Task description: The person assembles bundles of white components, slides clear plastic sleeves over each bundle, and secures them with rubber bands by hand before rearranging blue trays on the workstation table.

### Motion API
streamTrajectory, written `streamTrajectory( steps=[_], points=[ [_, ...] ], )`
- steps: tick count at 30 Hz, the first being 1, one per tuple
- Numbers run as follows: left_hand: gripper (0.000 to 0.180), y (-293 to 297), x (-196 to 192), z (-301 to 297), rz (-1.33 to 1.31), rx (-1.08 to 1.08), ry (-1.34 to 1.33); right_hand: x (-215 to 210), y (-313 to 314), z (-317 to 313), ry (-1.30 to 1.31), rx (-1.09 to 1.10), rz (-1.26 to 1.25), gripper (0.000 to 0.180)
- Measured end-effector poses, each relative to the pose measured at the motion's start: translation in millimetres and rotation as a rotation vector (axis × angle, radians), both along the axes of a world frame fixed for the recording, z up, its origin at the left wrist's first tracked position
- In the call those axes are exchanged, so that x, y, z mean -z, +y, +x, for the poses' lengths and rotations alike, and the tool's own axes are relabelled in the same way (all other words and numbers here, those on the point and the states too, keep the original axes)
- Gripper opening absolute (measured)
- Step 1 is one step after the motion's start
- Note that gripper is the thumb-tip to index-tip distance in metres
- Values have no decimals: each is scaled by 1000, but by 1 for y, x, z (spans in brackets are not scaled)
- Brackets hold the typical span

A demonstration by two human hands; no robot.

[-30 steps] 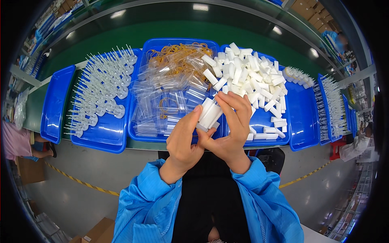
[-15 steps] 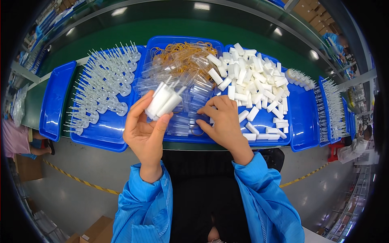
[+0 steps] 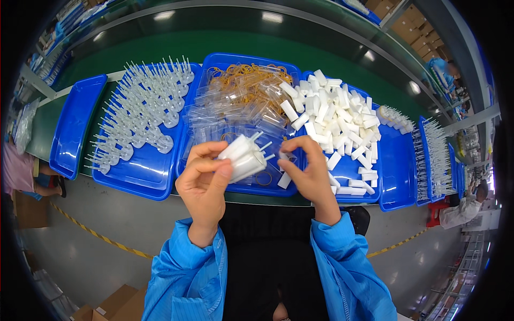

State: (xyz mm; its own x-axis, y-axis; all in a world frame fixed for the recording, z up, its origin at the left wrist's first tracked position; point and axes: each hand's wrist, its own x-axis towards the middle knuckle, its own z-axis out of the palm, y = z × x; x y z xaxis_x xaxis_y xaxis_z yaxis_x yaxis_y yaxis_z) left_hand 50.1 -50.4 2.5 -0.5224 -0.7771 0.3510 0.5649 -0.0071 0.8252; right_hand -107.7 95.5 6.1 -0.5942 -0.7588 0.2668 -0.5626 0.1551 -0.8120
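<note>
We see a person's left hand (image 3: 203, 184) gripping a bundle of white blocks (image 3: 243, 163) above the near edge of a blue tray (image 3: 241, 58), with twelve o'clock pointing away from us and the bundle as the dial's centre. Its fingers are parted only by the bundle's width, a hold that seems meant to keep the blocks together and leave the rods (image 3: 263, 143) at two o'clock exposed. At three o'clock, the right hand (image 3: 310, 168) has its fingers nearly together; we cannot tell what, if anything, they pinch. Sorting by kind probably keeps each supply within reach: stretchy-looking orange bands (image 3: 246, 75) and glossy clear plastic sleeves (image 3: 230, 101) at twelve, matte, oblong loose blocks (image 3: 342, 112) at two, translucent, round-based stemmed pieces (image 3: 144, 112) at ten.
</note>
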Motion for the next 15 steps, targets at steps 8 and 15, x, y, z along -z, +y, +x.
streamTrajectory(
  steps=[8, 15],
  points=[
    [12, 13, -4, -5, -250, 43, -86, -32, 10, 8, -343, -291, -460, 27],
    [20, 18, -5, -13, -231, 119, -176, -39, 13, 21, -188, -221, -327, 29]
  ],
)
